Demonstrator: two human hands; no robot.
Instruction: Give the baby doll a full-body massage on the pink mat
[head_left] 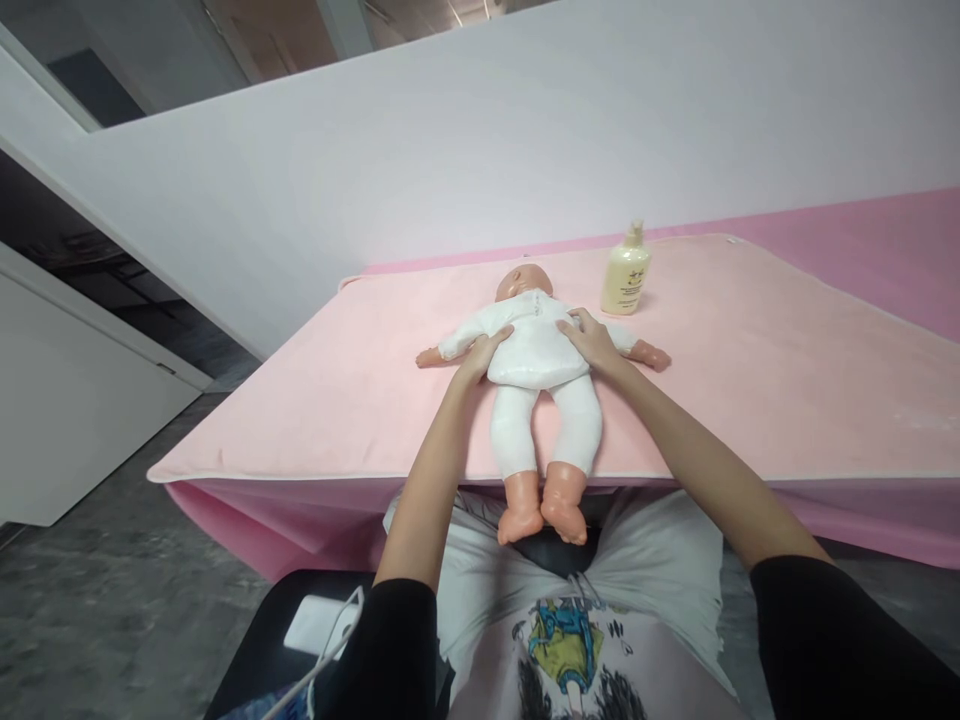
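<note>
A baby doll point(538, 350) in white clothing lies on its back on the pink cloth, its head toward the wall and its bare feet past the table's front edge. Its arms are spread to both sides. My left hand point(484, 356) rests against the left side of its torso, thumb on the white top, the other fingers partly hidden beside the body. On the opposite side my right hand point(591, 338) touches the torso likewise, thumb over the top and fingers near the doll's shoulder. A pale yellow pump bottle point(625, 276) stands upright behind my right hand.
The pink cloth point(772, 380) covers the table up to a white wall point(525, 130). My lap is below the front edge. A white device point(319, 626) with a cable lies on a black seat at lower left. A white panel point(82, 390) stands further left.
</note>
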